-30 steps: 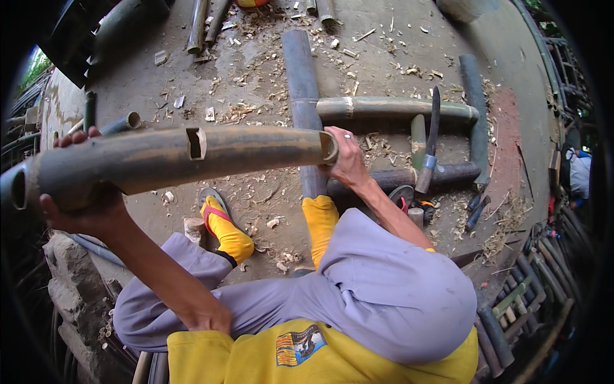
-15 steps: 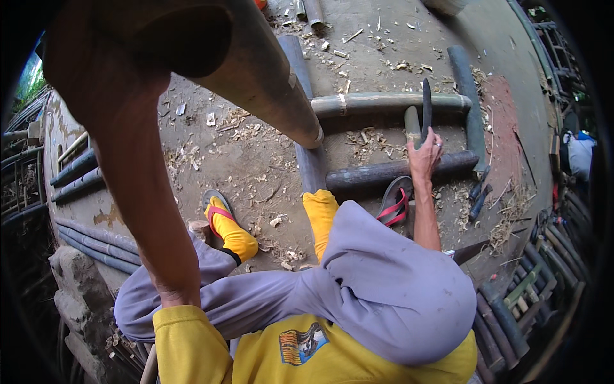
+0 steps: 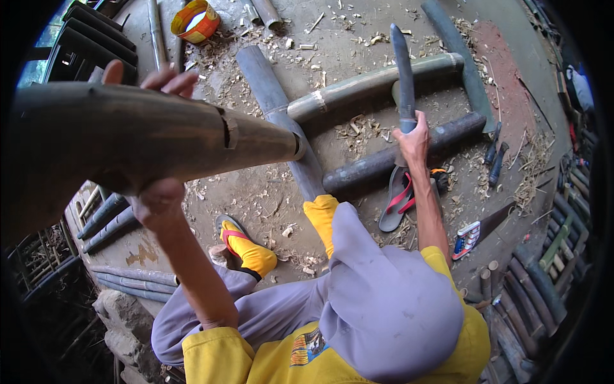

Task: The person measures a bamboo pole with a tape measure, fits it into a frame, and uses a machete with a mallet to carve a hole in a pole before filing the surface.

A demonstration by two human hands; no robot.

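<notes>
A thick bamboo pole (image 3: 192, 131) slants across the left side, its near end large and close to the view. Cut notches show toward its far end, which overlaps the frame in the picture. My left hand (image 3: 160, 195) is closed round the pole, palm below it and fingertips showing past its upper side. My right hand (image 3: 414, 137) grips a machete (image 3: 403, 70), dark blade pointing away from me. Beneath that hand lies a frame of bamboo poles (image 3: 377, 86) on the ground. My foot in a yellow sock (image 3: 322, 214) rests against the near end of its left pole.
A handsaw (image 3: 468, 238) lies right of my knee. Two dark tools (image 3: 495, 163) and wood shavings (image 3: 527, 179) are farther right. An orange-yellow bucket (image 3: 195, 22) stands at the far left. Bamboo pieces (image 3: 531, 288) are stacked at right; a loose sandal (image 3: 398, 198) lies near my right forearm.
The bamboo pole in my left hand has swung to a flatter slant, its near end now farther left. My right hand has lifted the machete toward the view. The view has shifted.
</notes>
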